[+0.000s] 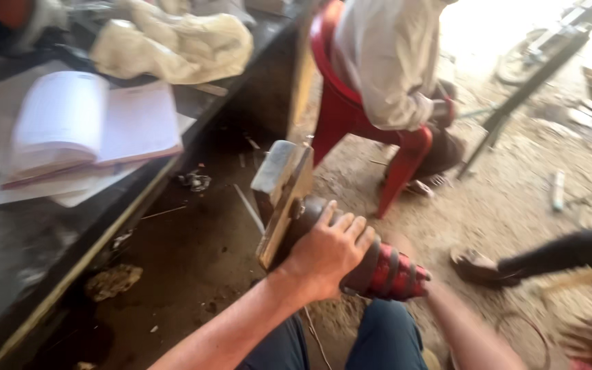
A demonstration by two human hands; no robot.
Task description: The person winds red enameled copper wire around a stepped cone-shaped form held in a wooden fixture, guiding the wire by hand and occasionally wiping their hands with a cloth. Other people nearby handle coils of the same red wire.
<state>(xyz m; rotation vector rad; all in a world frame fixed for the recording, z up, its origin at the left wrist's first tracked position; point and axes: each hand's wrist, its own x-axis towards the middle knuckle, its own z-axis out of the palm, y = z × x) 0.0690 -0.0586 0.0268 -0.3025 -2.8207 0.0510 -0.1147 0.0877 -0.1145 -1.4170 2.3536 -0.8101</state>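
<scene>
While a person in a pale shirt (385,62) sits on a red chair (340,103) beyond the tabletop (49,260), the left hand (327,250) grips a red-ribbed motor (385,270), fingers clenched over its dark body, above the dirt floor; right hand hidden, grip unclear. Steadying seems underway; moving it needs firm support.

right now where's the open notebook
The open notebook lies on the dark workbench at upper left of the head view, just below a crumpled pale cloth and well left of the left hand.

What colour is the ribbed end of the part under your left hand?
Red: the ribbed end sticks out past the left hand, seen in the head view.
</scene>
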